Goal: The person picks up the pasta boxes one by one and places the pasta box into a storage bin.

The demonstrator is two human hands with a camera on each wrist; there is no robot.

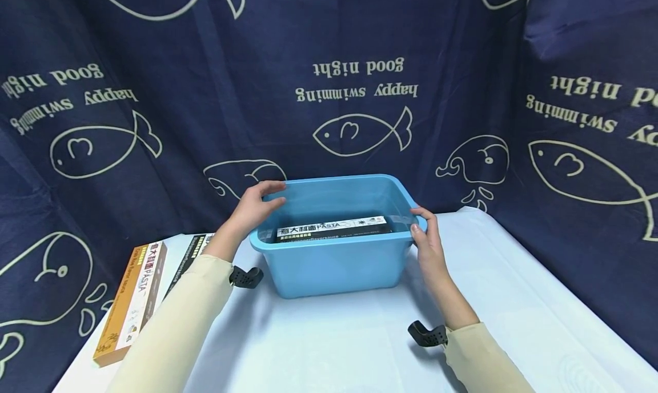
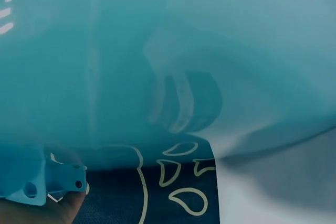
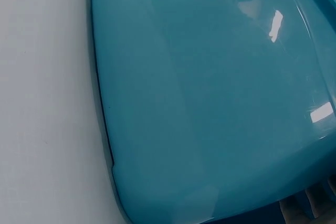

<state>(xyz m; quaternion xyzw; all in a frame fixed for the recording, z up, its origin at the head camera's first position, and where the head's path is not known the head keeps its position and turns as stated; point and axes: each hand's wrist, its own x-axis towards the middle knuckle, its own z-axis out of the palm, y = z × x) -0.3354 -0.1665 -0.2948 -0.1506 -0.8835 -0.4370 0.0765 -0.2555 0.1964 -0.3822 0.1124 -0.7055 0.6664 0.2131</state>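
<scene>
A blue plastic bin stands on the white-covered table, filling most of both wrist views. My left hand holds its left end, thumb and fingers at the rim; the left wrist view shows part of that hand under the projecting handle. At the opposite end my right hand grips the rim, and its fingers appear at the lower corner of the right wrist view. Inside the bin lies a black-and-white pasta box, its lower part hidden by the front wall.
Left of the bin, an orange-and-white pasta box lies on the white tablecloth. Beside it is a black pasta box, partly covered by my left sleeve. A dark blue curtain with fish drawings hangs close behind the bin.
</scene>
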